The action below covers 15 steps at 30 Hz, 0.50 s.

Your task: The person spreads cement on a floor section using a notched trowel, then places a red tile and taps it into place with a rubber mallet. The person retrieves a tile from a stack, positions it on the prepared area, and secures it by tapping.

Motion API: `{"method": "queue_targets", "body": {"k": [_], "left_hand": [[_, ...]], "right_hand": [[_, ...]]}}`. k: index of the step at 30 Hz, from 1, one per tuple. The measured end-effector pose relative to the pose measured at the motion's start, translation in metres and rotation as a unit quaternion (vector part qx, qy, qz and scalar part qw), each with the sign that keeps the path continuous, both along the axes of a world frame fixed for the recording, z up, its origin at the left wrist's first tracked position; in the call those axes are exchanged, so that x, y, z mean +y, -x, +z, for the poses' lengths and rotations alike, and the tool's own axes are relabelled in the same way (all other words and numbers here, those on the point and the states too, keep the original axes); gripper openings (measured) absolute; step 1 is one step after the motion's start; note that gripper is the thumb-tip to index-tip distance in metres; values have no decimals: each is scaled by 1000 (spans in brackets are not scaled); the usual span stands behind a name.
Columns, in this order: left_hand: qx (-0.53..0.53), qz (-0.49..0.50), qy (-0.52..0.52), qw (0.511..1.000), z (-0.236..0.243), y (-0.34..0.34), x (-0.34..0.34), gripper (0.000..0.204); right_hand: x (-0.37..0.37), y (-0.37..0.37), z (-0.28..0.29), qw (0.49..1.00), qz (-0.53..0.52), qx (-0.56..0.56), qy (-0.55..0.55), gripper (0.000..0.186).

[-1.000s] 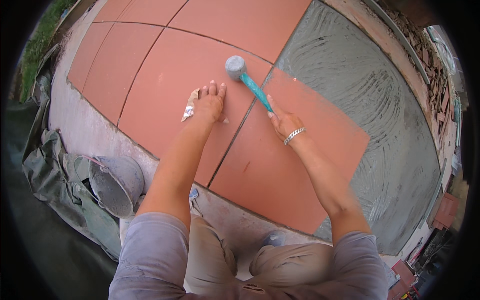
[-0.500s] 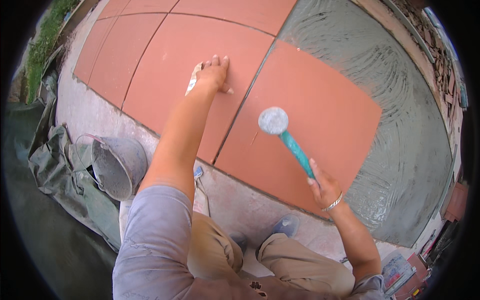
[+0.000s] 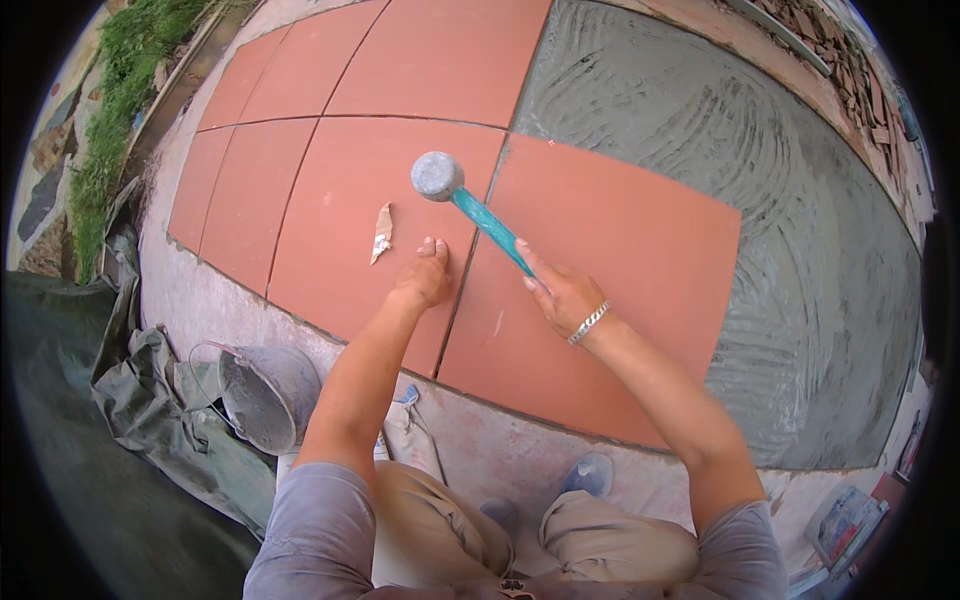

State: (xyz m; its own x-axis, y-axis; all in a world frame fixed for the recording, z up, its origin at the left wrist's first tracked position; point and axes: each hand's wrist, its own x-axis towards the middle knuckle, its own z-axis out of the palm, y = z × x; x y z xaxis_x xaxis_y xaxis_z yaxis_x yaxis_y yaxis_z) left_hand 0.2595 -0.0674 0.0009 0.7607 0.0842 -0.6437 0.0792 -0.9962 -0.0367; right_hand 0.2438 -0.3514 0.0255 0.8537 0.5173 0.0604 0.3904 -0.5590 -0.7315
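My right hand (image 3: pixel 566 298) is closed around the teal handle of a mallet (image 3: pixel 437 177). The mallet's round, grey-white head hangs over a large terracotta tile (image 3: pixel 345 210), left of the joint; whether it touches is unclear. On that same tile rests my left hand (image 3: pixel 425 272), close to the joint, holding nothing, its fingers pointing away from me and partly foreshortened. A torn scrap of brown paper (image 3: pixel 382 234) lies on the tile just beyond it. Beneath my right forearm is another terracotta tile (image 3: pixel 610 290), bordered by wet mortar.
Combed grey mortar (image 3: pixel 800 300) spreads along the right and far right. A dirty bucket (image 3: pixel 268 395) lies tipped at the left, beside a crumpled dark green tarp (image 3: pixel 150 390). A stained plastic container (image 3: pixel 845 525) sits at the lower right. Broken tile pieces (image 3: pixel 865 90) are heaped at the far right.
My left hand has drawn back toward me, off the paper scrap, which now shows fully. The mallet has swung left and away, from the right tile across the joint. The view has shifted.
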Motion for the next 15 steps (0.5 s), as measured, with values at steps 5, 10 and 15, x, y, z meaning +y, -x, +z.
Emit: {"method": "queue_targets", "body": {"k": [5,10,15], "left_hand": [[82,-13,-40,996,6,-12,-5,71],[86,-8,-40,995,6,-12,-6,70],[60,-13,-25,998,6,-13,-6,66]], "right_hand": [[38,-42,-10,985,11,145,97,56],[36,-49,-10,971,25,192,140,54],[38,-51,-5,964,19,209,161,56]]}}
